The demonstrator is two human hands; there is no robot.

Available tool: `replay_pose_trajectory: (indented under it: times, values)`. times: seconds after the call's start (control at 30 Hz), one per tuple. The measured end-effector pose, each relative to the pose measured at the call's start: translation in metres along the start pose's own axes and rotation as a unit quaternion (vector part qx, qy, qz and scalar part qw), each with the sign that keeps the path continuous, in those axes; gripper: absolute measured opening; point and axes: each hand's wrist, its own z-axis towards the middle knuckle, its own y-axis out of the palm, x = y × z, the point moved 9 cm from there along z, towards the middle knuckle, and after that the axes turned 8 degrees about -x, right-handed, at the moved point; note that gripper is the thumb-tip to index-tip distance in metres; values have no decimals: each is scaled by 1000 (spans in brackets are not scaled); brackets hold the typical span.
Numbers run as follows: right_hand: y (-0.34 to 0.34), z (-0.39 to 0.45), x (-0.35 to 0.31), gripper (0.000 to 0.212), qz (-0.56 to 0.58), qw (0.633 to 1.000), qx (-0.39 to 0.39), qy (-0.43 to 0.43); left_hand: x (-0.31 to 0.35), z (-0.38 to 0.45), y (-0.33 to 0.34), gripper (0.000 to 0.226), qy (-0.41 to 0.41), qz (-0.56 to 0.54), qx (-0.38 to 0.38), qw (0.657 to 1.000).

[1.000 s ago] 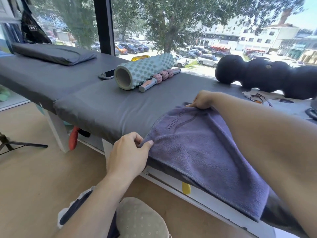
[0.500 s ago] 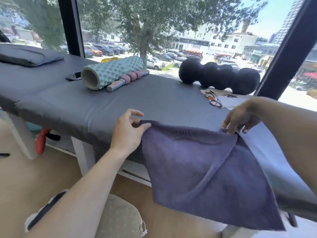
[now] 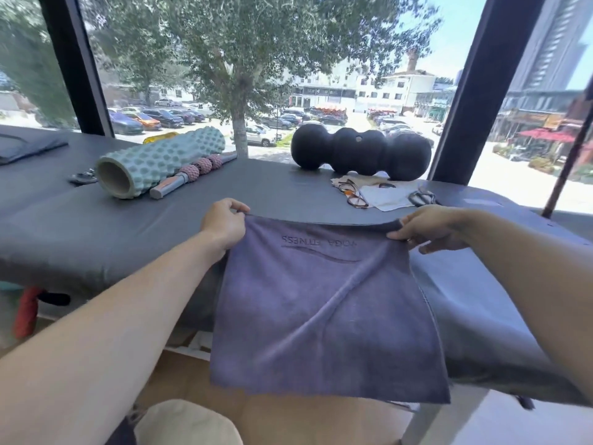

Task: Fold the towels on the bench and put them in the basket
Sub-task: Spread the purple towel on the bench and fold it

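A purple-grey towel (image 3: 324,309) with embossed lettering hangs flat in front of the grey padded bench (image 3: 96,226), its lower edge below the bench's front edge. My left hand (image 3: 224,224) pinches its top left corner. My right hand (image 3: 430,228) pinches its top right corner. The top edge is stretched level between them, just above the bench surface. No basket is in view.
On the bench lie a teal foam roller (image 3: 157,162), a pink massage stick (image 3: 192,173), a black peanut-shaped roller (image 3: 359,149), glasses (image 3: 353,194) on paper sheets and a dark cushion (image 3: 29,146) at far left. Windows stand behind; wooden floor lies below.
Both hands lifted the towel off the bench and spread it: the right hand drew its corner to the right, and the towel now hangs flat with a level top edge.
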Motion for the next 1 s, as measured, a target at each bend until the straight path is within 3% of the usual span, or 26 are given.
replay_pose_trajectory:
  times: [0.07,0.23,0.3,0.4,0.53,0.7,0.83,0.93,1.0]
  values:
    - [2,5,3,8,51,999,9,12,2,13,6,22,-11,11,-10,1000]
    - [-9,23,-4,16,56,988,141,-18,18,38,12,21,35,112,5,993]
    - [-20,24,-20,21,-15,969,239,-68,27,45,12,22,61,161,28,985]
    - [-20,12,-45,23,-218,900,364,-102,34,54,18,22,76,261,44,961]
    - [3,34,-32,28,-332,882,326,-73,14,62,31,23,47,350,25,935]
    - [7,41,-29,30,-362,868,337,-46,24,56,39,25,97,456,83,881]
    - [-1,34,-37,14,-410,841,353,-5,47,57,31,29,140,506,101,845]
    - [13,23,-73,41,-449,799,389,-92,81,34,50,31,234,424,72,872]
    - [45,29,-90,39,-430,824,331,-161,80,22,72,31,203,321,-34,924]
